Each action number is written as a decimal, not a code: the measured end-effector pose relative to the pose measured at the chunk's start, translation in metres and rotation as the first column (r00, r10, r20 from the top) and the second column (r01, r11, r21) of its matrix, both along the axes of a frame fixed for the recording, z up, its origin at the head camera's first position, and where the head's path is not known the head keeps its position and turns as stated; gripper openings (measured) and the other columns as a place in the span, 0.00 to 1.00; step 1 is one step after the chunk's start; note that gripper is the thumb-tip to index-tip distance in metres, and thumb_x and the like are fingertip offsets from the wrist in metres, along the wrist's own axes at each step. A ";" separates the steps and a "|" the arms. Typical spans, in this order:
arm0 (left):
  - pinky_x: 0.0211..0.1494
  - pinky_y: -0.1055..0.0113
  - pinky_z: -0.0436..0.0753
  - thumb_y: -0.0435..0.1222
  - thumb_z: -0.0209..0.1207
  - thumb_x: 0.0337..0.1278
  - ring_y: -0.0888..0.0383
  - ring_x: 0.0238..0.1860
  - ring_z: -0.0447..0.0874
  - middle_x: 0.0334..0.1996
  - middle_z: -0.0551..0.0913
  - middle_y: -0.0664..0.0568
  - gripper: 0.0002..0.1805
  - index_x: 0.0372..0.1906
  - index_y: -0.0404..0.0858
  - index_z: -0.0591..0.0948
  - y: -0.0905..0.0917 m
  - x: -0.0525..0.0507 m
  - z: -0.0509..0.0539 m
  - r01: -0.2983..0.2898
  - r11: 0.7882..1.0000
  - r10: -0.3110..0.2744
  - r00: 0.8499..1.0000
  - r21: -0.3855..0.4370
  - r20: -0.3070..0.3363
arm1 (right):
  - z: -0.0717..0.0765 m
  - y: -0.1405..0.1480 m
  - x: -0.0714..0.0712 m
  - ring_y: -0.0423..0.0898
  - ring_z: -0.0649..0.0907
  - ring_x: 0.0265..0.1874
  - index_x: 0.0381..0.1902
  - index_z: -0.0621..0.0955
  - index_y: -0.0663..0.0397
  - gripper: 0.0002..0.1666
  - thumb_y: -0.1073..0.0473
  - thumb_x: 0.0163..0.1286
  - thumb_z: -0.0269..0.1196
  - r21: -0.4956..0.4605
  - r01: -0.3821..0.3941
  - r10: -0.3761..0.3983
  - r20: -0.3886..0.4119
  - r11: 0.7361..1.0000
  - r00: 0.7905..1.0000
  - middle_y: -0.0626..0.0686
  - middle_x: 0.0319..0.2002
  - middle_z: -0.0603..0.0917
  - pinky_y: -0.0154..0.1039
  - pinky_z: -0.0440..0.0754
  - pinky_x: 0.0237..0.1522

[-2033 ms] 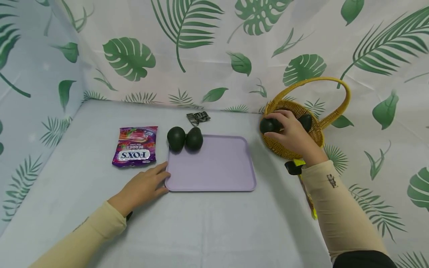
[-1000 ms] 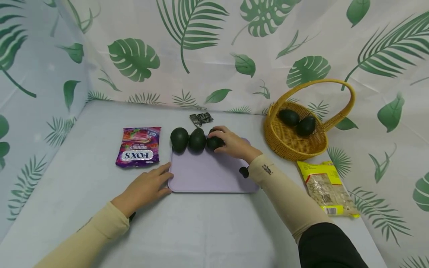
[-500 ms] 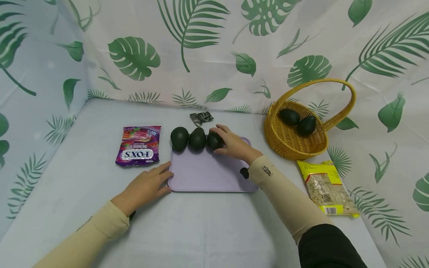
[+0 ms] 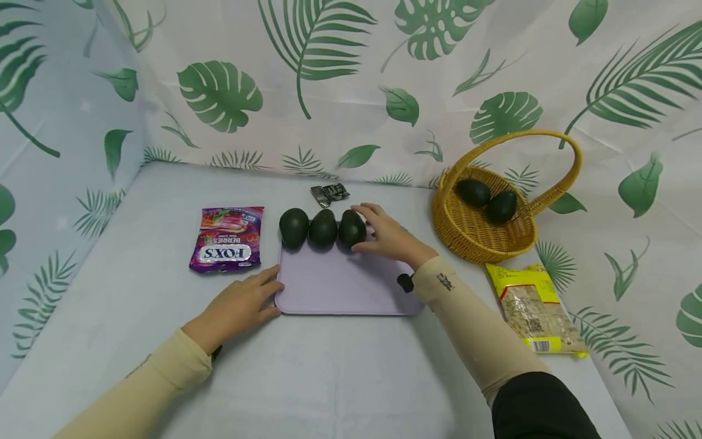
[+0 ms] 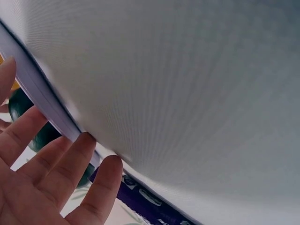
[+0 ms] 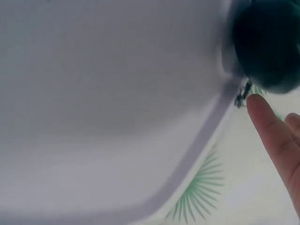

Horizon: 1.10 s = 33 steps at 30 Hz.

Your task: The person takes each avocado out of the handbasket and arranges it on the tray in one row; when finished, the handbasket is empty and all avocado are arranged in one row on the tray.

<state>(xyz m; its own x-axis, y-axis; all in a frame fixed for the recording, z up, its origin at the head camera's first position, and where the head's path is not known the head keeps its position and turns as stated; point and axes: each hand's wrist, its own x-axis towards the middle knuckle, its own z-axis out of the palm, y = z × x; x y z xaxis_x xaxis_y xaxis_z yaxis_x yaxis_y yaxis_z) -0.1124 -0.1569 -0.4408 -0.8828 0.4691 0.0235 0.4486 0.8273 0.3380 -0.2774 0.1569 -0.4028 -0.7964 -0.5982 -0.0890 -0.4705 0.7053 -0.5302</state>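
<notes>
As the right hand (image 4: 392, 238) lets go, the third avocado (image 4: 352, 230) stands at twelve o'clock on the lilac tray (image 4: 340, 283).
Clock positions are read from the tray's centre, nearest items first: left hand (image 4: 236, 308), eight o'clock, grasping nothing, straight fingers against the rim; yellow packet (image 4: 529, 308), between three and four, glossy film, pale contents visible; tray smooth, round-cornered; purple sweets bag (image 4: 226, 239), between nine and ten, crinkled and shiny; right hand, two o'clock, released, fingers now parted where half a second ago they wrapped the fruit, thumb-tip contact undetermined; avocado row, ten to twelve, now judged three placed, dark, smooth, egg-shaped; black wrapper (image 4: 333, 192), between eleven and twelve, crumpled; wicker basket (image 4: 460, 239), two o'clock, tightly woven, arch-handled, holding two avocados (image 4: 501, 206).
</notes>
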 end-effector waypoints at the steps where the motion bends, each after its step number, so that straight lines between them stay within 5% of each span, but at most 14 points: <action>1: 0.58 0.41 0.78 0.44 0.67 0.59 0.39 0.65 0.73 0.69 0.69 0.38 0.25 0.58 0.36 0.81 0.000 0.000 0.000 0.000 1.000 0.000 1.000 0.000 0.000 | 0.002 0.002 0.000 0.61 0.75 0.62 0.78 0.57 0.44 0.53 0.48 0.61 0.73 -0.009 0.002 -0.002 -0.003 1.000 1.000 0.59 0.76 0.55 0.51 0.81 0.57; 11: 0.58 0.41 0.78 0.44 0.67 0.59 0.39 0.66 0.73 0.69 0.69 0.38 0.25 0.58 0.36 0.80 0.002 0.000 0.000 0.001 1.000 -0.001 1.000 -0.006 0.003 | 0.028 0.048 0.002 0.62 0.76 0.60 0.75 0.63 0.46 0.48 0.52 0.61 0.73 -0.093 0.050 -0.053 -0.033 0.994 0.998 0.59 0.70 0.63 0.53 0.83 0.53; 18: 0.58 0.41 0.78 0.44 0.67 0.59 0.40 0.65 0.73 0.69 0.70 0.38 0.25 0.58 0.35 0.81 0.001 0.002 0.004 0.004 1.000 -0.004 1.000 -0.003 0.000 | 0.053 0.101 0.003 0.56 0.80 0.54 0.70 0.71 0.47 0.40 0.53 0.61 0.73 -0.060 0.102 -0.111 -0.158 0.993 0.981 0.55 0.67 0.69 0.52 0.84 0.50; 25: 0.58 0.41 0.78 0.43 0.67 0.60 0.39 0.66 0.73 0.69 0.70 0.37 0.25 0.58 0.35 0.81 -0.001 0.002 0.006 -0.002 1.000 0.002 1.000 0.000 0.010 | 0.081 0.156 -0.011 0.61 0.78 0.56 0.69 0.72 0.48 0.36 0.46 0.66 0.68 0.072 0.229 -0.209 -0.214 0.971 0.954 0.59 0.67 0.70 0.61 0.79 0.53; 33: 0.57 0.40 0.78 0.43 0.67 0.59 0.39 0.65 0.73 0.68 0.70 0.37 0.25 0.58 0.35 0.81 0.000 0.002 0.006 0.004 1.000 -0.004 1.000 0.012 -0.004 | 0.102 0.218 -0.042 0.70 0.73 0.58 0.73 0.65 0.58 0.41 0.42 0.71 0.61 0.306 0.339 -0.293 -0.188 0.890 0.938 0.71 0.70 0.63 0.69 0.71 0.56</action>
